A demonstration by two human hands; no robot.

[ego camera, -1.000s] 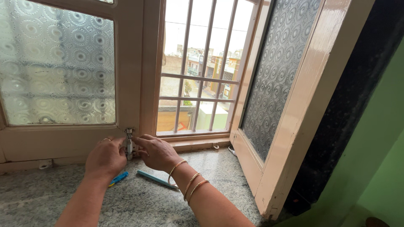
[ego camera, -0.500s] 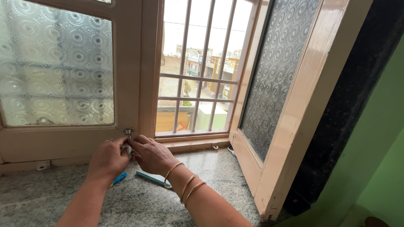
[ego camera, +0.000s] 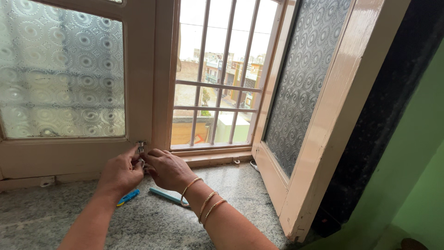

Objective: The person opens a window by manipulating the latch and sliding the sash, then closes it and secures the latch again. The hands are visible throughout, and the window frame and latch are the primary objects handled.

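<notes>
Low centre-left of frame, your left hand (ego camera: 121, 173) and right hand (ego camera: 169, 170) are both pinched on the small metal window latch bolt (ego camera: 141, 147) at the closed frosted-glass sash (ego camera: 62, 74), bolt probably not yet seated, right sash open.

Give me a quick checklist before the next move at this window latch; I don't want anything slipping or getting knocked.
1. Both hands at the latch: ok; left hand and right hand meet at it.
2. Latch seated: cannot tell; fingers cover most of it.
3. Left shutter against the frame: ok, looks closed.
4. Right shutter out of the arms' way: ok, swung open to the side.
5. Tools on the stone sill away from the edge: ok; blue tool and light blue tool lie near the wrists.
6. Bangles free of the tools: cannot tell; one overlaps the light blue tool.
</notes>
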